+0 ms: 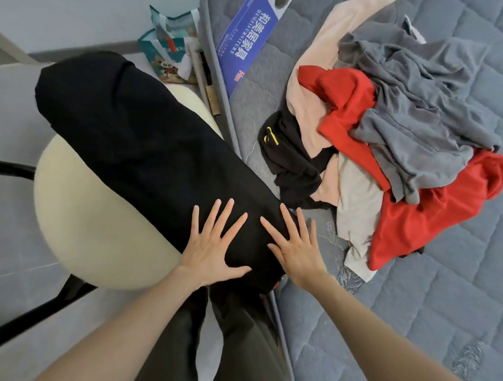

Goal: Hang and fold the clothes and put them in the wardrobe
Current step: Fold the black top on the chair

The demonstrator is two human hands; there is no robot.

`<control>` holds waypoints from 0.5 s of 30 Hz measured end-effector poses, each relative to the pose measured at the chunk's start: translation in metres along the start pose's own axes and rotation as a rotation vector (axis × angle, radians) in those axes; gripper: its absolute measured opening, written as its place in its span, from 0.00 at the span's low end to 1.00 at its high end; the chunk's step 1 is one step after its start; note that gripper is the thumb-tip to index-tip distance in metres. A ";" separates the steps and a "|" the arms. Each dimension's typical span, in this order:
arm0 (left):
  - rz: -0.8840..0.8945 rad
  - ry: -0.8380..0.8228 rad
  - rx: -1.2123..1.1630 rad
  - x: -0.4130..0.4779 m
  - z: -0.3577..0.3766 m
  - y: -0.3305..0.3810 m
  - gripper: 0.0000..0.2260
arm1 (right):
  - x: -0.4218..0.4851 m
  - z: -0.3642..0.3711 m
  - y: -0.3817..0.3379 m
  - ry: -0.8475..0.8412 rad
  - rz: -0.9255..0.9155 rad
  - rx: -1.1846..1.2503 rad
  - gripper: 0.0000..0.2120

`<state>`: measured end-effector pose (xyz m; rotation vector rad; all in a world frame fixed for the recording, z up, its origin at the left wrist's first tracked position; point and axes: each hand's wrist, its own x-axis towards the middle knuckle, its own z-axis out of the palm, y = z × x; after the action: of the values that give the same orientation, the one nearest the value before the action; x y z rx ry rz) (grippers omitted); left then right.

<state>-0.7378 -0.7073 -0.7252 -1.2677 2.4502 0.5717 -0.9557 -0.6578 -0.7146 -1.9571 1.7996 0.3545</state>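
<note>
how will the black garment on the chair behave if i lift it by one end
Probably floppy: the black garment drapes across the cream chair seat toward the mattress, so the free end would likely sag. Folded long, it may fall open once the left hand and right hand stop pressing.

a grey quilted mattress (412, 295) fills your right side, carrying a heap of clothes (369, 129). a peach cloth (311, 87), a small black garment (291, 163) with a yellow mark, a pale beige piece (355, 211) and a red garment (431, 225) touch the quilting, with a grey garment (418, 105) on top. a blue printed label (250, 39) lies along its far edge. to your left, a long black garment (126, 134) stretches across a cream chair seat (81, 213), its near end reaching the mattress edge. a patterned bag (170, 45) sits on the grey floor (13, 110) beyond.
</note>
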 end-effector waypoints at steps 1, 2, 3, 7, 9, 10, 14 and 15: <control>-0.003 -0.006 0.009 -0.001 -0.002 -0.001 0.47 | 0.001 -0.006 -0.004 0.038 0.018 0.048 0.27; -0.005 -0.004 0.010 -0.002 -0.004 -0.003 0.45 | 0.003 -0.012 -0.008 0.091 0.036 0.117 0.24; -0.014 0.009 -0.003 -0.003 -0.008 -0.005 0.43 | 0.005 -0.020 -0.012 0.142 0.056 0.179 0.20; -0.167 0.093 -0.129 -0.015 -0.037 -0.028 0.33 | 0.031 -0.060 -0.027 0.187 0.106 0.302 0.15; -0.297 0.132 -0.197 -0.016 -0.055 -0.049 0.31 | 0.052 -0.085 -0.040 0.201 0.031 0.338 0.17; -0.364 0.148 -0.240 -0.016 -0.063 -0.060 0.31 | 0.063 -0.097 -0.049 0.193 -0.015 0.339 0.18; -0.594 0.327 -0.500 -0.014 -0.093 -0.112 0.28 | 0.111 -0.137 -0.089 0.137 -0.144 0.357 0.20; -0.659 0.391 -0.599 -0.013 -0.100 -0.125 0.28 | 0.124 -0.145 -0.100 0.126 -0.160 0.369 0.20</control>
<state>-0.6369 -0.8127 -0.6579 -2.4850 1.9608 0.9612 -0.8592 -0.8326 -0.6334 -1.8720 1.6281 -0.1479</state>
